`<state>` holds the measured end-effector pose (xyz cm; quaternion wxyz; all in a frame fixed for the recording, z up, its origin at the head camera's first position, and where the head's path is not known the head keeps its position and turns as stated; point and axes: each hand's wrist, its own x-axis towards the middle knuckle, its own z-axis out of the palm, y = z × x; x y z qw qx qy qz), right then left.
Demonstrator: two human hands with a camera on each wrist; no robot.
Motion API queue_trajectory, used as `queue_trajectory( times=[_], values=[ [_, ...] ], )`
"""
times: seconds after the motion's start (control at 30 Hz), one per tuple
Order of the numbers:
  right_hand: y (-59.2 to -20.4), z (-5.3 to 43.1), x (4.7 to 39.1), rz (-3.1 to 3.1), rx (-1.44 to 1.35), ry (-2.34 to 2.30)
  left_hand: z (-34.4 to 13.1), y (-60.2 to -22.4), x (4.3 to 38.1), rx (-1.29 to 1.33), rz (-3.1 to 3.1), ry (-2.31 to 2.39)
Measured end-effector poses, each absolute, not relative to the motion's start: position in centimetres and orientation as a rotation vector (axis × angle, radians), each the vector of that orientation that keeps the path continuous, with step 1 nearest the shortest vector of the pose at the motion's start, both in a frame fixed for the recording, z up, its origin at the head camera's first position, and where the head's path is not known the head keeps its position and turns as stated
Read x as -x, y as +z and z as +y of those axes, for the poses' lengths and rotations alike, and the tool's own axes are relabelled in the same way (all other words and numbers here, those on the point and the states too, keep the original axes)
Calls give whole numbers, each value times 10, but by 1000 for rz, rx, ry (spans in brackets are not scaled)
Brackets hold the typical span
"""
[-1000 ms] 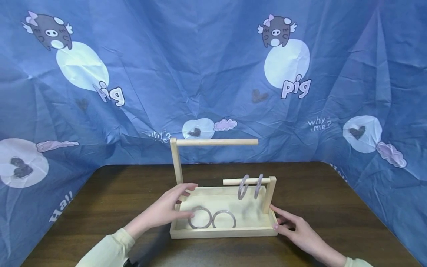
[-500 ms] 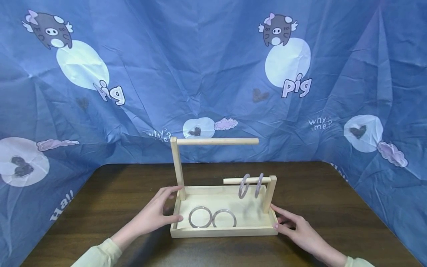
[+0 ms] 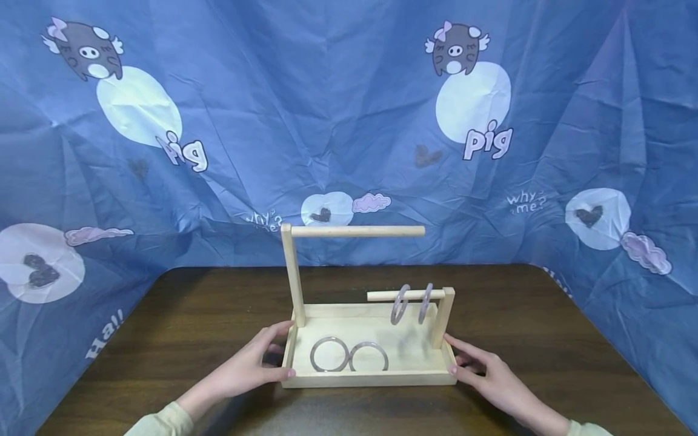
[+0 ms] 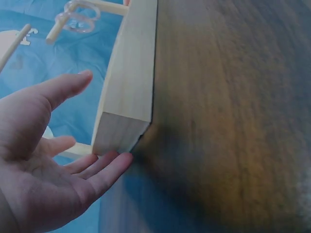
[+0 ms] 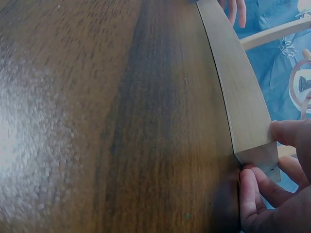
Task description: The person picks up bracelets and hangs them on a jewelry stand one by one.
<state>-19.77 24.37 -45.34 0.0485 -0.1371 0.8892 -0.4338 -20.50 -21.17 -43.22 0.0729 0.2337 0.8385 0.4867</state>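
A pale wooden bangle stand (image 3: pixel 371 380) has a shallow tray with a tall post and bar at its left and a shorter one at its right. Two translucent mauve bangles (image 3: pixel 400 304) hang on the short bar. On the tray floor, side by side near the front wall, lie two more bangles (image 3: pixel 329 355). My left hand (image 3: pixel 248 363) is at the tray's left end; in the left wrist view its fingers (image 4: pixel 109 170) touch the end wall and its thumb stands apart. With thumb at the front corner and fingers bent against the end wall, my right hand (image 3: pixel 493 381) grips the right end.
The stand rests on a dark brown wood-grain table (image 3: pixel 191 321). Behind and around the table hangs a blue printed cloth (image 3: pixel 338 133). The tall bar (image 3: pixel 357 231) reaches rightward above the tray, its right end free.
My left hand has moved left and down, from over the tray and its left bangle to the tray's left end. The right hand stays at the right end.
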Motion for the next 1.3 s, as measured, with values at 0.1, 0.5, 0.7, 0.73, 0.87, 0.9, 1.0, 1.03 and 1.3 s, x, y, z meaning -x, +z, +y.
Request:
queue_trajectory(
  times=[0.1,0.5,0.7,0.73,0.87,0.9,1.0,1.03,1.3],
  values=[
    [-453,244,197,2719,404,-1307,-213,-437,204,-712,2494,1483],
    [-452,244,198,2690,385,-1312,-227,-450,212,-799,2425,1447],
    [-452,244,199,2688,387,-1323,-230,-456,215,-742,2340,1486],
    [-452,244,199,2689,387,-1324,-231,-456,215,-734,2333,1492],
    [-452,243,199,2694,391,-1327,-231,-456,216,-708,2314,1516],
    [-451,243,199,2697,392,-1325,-231,-456,216,-704,2311,1522],
    [-451,243,199,2698,392,-1325,-232,-457,216,-695,2300,1533],
    [-451,243,199,2699,394,-1323,-232,-457,216,-693,2297,1538],
    [-450,244,199,2682,402,-1301,-231,-458,217,-673,2274,1552]
  ],
)
